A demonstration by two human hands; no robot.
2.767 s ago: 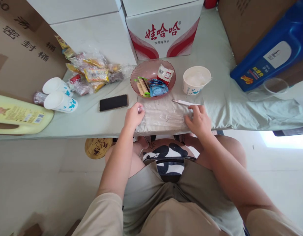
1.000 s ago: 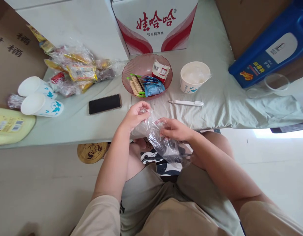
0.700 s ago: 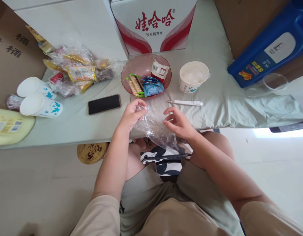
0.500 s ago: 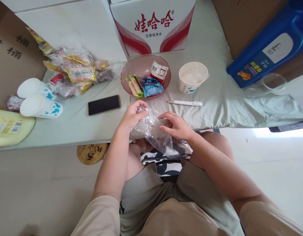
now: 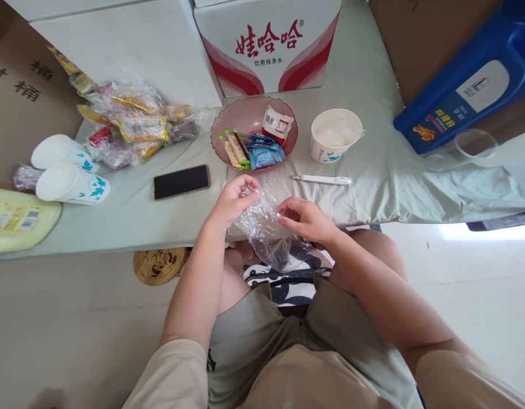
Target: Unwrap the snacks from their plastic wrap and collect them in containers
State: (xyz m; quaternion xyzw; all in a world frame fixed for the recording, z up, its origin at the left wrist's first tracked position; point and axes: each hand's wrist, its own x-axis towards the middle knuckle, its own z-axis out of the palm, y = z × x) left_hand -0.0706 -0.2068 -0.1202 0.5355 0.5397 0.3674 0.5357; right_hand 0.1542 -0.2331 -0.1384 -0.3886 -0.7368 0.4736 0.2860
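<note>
A crumpled clear plastic bag [image 5: 266, 227] hangs between my hands at the table's front edge, its lower end over my lap. My left hand [image 5: 235, 199] pinches its upper left part between thumb and fingers. On the other side, my right hand [image 5: 307, 217] has its thumb and fingertips closed on the bag's right edge. Just beyond them stands a pink ribbed bowl [image 5: 217, 136] with small wrapped snacks in it. A white pen-like cutter [image 5: 322, 179] lies to the right, in front of a paper cup [image 5: 326, 152] filled with clear plastic.
Left of the bowl lie a black phone [image 5: 181, 182] and a heap of wrapped snacks [image 5: 138, 122]. Two paper cups [image 5: 75, 184] lie tipped near a yellow-green bottle [image 5: 24, 221]. A blue bottle [image 5: 458, 85] and a clear plastic cup [image 5: 475, 145] are on the right; a white-and-red carton [image 5: 268, 48] stands behind.
My right thumb and fingers have closed together on the bag's edge. The bag's lower part has shifted slightly left. My left hand keeps its pinch.
</note>
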